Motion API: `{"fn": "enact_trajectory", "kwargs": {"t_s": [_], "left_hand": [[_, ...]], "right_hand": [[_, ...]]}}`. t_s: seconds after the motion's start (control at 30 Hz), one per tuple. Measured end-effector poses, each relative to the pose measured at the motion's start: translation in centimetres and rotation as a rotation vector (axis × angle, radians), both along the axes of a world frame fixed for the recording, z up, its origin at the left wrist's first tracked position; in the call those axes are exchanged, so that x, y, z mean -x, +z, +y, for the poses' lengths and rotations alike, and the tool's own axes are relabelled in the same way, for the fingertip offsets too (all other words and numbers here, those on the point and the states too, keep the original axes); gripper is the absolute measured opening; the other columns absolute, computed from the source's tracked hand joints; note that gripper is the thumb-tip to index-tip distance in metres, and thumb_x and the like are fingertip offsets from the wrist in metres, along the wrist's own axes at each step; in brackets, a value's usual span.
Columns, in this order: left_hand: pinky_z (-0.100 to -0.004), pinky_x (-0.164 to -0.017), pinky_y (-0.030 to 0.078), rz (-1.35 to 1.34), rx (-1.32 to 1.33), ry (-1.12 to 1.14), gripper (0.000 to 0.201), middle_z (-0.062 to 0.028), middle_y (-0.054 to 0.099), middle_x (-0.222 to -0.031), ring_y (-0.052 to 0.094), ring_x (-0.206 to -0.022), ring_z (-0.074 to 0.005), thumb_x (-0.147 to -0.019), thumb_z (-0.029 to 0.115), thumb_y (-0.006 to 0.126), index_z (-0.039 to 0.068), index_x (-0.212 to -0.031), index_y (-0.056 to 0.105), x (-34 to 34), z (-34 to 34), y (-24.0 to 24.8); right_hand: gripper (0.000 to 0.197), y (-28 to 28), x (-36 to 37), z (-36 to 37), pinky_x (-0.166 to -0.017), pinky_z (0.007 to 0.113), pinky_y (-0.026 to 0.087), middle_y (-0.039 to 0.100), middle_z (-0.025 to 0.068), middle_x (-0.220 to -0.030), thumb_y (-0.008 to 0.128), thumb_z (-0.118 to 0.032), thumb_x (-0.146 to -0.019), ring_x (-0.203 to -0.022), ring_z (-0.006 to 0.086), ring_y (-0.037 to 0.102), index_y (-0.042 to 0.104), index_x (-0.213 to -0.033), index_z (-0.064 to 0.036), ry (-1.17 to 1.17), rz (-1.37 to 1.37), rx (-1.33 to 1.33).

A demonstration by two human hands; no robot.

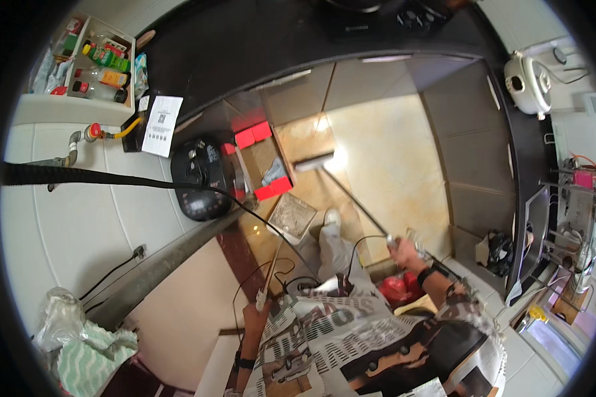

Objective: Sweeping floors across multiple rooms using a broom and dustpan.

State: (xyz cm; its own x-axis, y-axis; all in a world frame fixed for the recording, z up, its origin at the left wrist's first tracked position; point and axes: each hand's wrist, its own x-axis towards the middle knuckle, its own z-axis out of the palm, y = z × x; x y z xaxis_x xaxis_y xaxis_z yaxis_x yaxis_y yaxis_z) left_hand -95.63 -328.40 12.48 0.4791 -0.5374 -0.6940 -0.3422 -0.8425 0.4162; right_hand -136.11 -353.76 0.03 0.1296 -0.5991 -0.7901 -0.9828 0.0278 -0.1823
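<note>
My right hand (402, 250), with a black watch on the wrist, is closed around the thin handle of a long broom (354, 202). The broom's pale head (314, 161) rests on the beige tiled floor (384, 145) ahead of me. My left hand (258, 306) grips the upper end of a slim wooden stick that runs down to a square grey dustpan (291, 217). The dustpan sits on the floor just left of my white shoe (331, 220).
A black cooker-like appliance (200, 178) and red boxes (253, 134) stand on the floor to the left. A black counter (258, 40) curves around the back, with a white rice cooker (526, 83) at right. A shelf of bottles (93, 66), a plastic bag (59, 319) and a red container (397, 288) are nearby.
</note>
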Motion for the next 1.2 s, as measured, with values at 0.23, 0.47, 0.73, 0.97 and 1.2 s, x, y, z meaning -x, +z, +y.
{"fn": "enact_trajectory", "kwargs": {"t_s": [0.23,0.47,0.73,0.97,1.2], "left_hand": [[-0.043,-0.06,0.046,-0.28,0.109,0.096,0.031,-0.0241,0.061,-0.068,0.061,-0.067,-0.0405,-0.082,0.026,0.061,-0.005,-0.077,0.062,-1.0,0.6,1.3],[-0.0432,-0.06,0.046,-0.265,0.042,-0.1,0.032,-0.0237,0.061,-0.069,0.06,-0.067,-0.0415,-0.083,0.029,0.06,-0.003,-0.08,0.061,-7.9,5.3,-1.1],[-0.0371,-0.05,0.044,-0.035,0.244,-0.279,0.031,-0.0129,0.057,-0.056,0.056,-0.049,-0.0243,-0.084,0.026,0.06,-0.003,-0.075,0.059,-17.6,11.0,-5.5],[-0.0343,-0.054,0.043,0.055,0.339,-0.486,0.031,-0.0094,0.055,-0.056,0.056,-0.055,-0.0171,-0.085,0.027,0.06,-0.002,-0.073,0.059,-20.7,11.0,-10.4],[-0.0308,-0.033,0.036,0.215,0.138,-0.303,0.034,-0.0049,0.048,-0.044,0.05,-0.035,-0.0152,-0.087,0.024,0.055,-0.002,-0.065,0.055,-18.2,7.0,-8.0]], "right_hand": [[0.041,-6.7,-11.9,-7.7,-0.076,0.045,0.05,0.064,0.0233,-0.09,0.045,-0.035,-0.088,-0.083,0.0374,0.063,0.061,-0.095,0.0013,-0.184,-0.045,-0.095],[0.044,-7.6,-14.3,0.2,-0.087,0.045,0.045,0.057,0.0237,-0.11,0.033,-0.037,-0.093,-0.103,0.0365,0.056,0.05,-0.111,-0.0008,-0.197,0.139,0.022],[0.045,-7.5,-17.5,18.5,-0.086,0.047,0.045,0.057,0.0272,-0.106,0.034,-0.036,-0.091,-0.101,0.0416,0.056,0.052,-0.106,0.0023,-0.431,0.143,-0.07],[0.046,-1.3,-26.1,35.6,-0.088,0.043,0.046,0.059,0.0237,-0.107,0.037,-0.034,-0.09,-0.103,0.0358,0.057,0.057,-0.104,0.004,-0.711,0.106,-0.211],[0.044,4.3,-29.8,45.5,-0.09,0.043,0.044,0.056,0.0237,-0.113,0.038,-0.033,-0.09,-0.106,0.037,0.055,0.06,-0.107,0.0008,-0.712,0.136,-0.39]]}}
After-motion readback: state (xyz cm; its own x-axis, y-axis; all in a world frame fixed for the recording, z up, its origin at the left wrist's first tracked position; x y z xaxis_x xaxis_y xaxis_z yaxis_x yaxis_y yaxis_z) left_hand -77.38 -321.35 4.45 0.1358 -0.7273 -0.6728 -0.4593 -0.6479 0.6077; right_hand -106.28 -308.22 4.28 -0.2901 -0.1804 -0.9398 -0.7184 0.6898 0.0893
